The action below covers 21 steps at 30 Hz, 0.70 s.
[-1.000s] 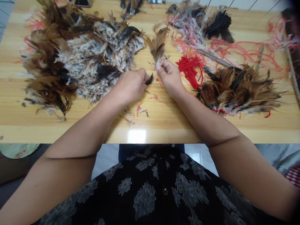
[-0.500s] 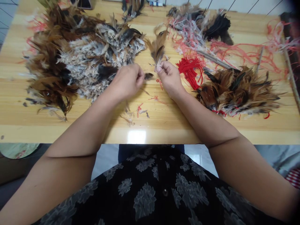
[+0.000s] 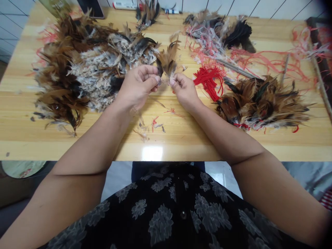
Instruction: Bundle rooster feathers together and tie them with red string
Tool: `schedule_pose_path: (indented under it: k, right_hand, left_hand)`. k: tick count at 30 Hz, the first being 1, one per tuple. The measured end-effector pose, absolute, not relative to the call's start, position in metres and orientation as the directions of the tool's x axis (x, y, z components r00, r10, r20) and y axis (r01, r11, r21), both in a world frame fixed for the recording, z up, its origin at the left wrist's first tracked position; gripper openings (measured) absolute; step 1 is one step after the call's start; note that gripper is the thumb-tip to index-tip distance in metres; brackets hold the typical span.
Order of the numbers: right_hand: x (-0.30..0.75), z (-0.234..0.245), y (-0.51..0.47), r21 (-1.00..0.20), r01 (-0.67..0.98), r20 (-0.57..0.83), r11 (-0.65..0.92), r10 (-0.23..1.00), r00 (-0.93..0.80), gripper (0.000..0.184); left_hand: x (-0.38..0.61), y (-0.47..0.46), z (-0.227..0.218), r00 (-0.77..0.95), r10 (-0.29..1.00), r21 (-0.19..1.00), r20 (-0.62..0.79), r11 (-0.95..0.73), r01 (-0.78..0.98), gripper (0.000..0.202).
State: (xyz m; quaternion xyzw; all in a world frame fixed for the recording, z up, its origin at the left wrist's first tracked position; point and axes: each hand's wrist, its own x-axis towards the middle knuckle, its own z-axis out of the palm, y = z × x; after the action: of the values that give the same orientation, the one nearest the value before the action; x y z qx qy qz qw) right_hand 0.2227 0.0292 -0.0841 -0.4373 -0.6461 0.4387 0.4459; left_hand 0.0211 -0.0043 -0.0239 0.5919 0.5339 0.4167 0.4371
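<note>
My right hand (image 3: 184, 91) pinches the quill ends of a small bunch of brown feathers (image 3: 170, 59), which fans upward. Close to its left, my left hand (image 3: 137, 84) is closed, thumb against fingers, on a dark feather (image 3: 159, 66) that stands beside the bunch. A large pile of brown, black and fluffy grey-white feathers (image 3: 90, 74) spreads to the left of my left hand. Just right of my right hand lies a bundle of red string (image 3: 209, 81). Tied brown feathers (image 3: 261, 100) with red string at their base rest farther right.
Pink and white plastic strands (image 3: 207, 34) and black feathers (image 3: 238, 34) lie at the back right, near thin sticks (image 3: 237, 68). A phone (image 3: 92, 7) and a marker (image 3: 126, 5) are at the back edge. Red string scraps (image 3: 155, 121) lie on the wooden table (image 3: 186, 141).
My left hand has turned and risen, bringing the dark feather up beside the bunch. My right hand, still pinching the brown feathers, has shifted slightly left. The view has tilted up a little.
</note>
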Motion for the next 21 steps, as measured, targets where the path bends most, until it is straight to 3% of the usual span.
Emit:
schedule_pose_path:
  k: [6,12,21]
  right_hand:
    - [0.2207,-0.0853,0.0274,-0.957,0.193,0.177,0.218,0.961,-0.210,0.042]
    - [0.2182,-0.0886,0.0303,-0.970,0.163,0.149,0.182,0.969,-0.195,0.035]
    - [0.2176,-0.0839,0.0302,-0.965,0.176,0.154,0.193,0.964,-0.215,0.054]
  left_hand:
    - [0.0287,-0.0040,-0.0328,0.097,0.992,0.957,0.077,-0.101,0.273,0.040]
    - [0.0280,-0.0039,-0.0325,0.131,0.990,0.949,0.060,-0.097,0.300,0.059]
    - [0.0270,-0.0012,-0.0344,0.155,0.981,0.958,0.115,-0.150,0.243,0.074]
